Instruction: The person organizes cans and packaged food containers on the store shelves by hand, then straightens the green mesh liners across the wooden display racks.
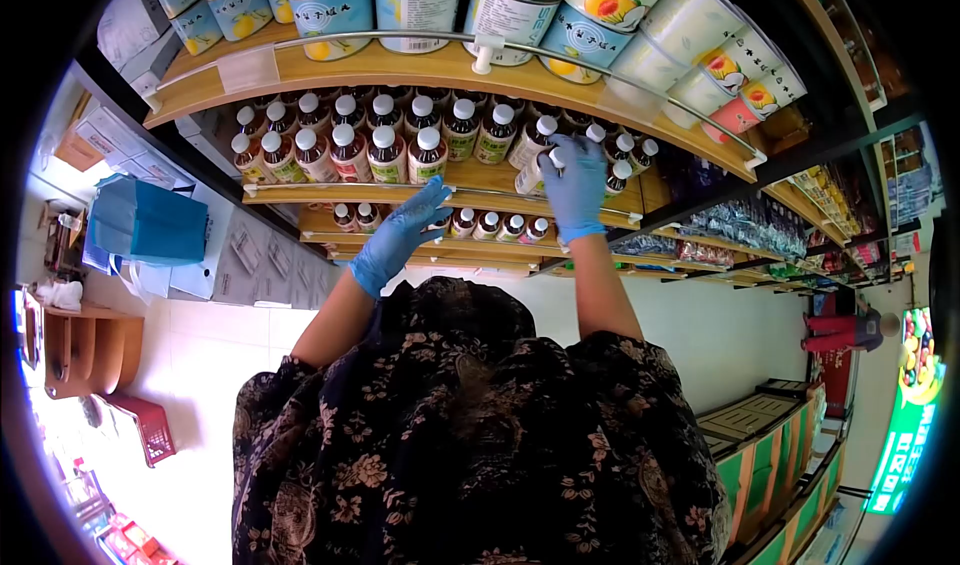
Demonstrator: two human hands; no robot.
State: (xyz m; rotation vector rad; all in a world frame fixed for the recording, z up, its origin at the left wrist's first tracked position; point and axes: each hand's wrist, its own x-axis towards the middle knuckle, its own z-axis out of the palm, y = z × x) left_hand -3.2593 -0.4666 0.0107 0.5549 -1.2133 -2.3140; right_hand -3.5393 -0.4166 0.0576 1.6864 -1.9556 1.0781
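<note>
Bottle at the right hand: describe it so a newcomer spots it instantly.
Under the big cans, find the wooden shelf of white-capped bottles. Go right to the blue-gloved right hand. The bottle is the one whose cap that hand partly covers, with bare shelf directly left.

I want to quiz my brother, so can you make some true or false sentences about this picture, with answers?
1. The left hand is gloved in blue. True.
2. The right hand is on a can. False: it is at a bottle.
3. The front-row bottles have white caps. True.
4. The big cans sit below those bottles. False: they are above.
5. The basket is green. False: it is red.
</note>
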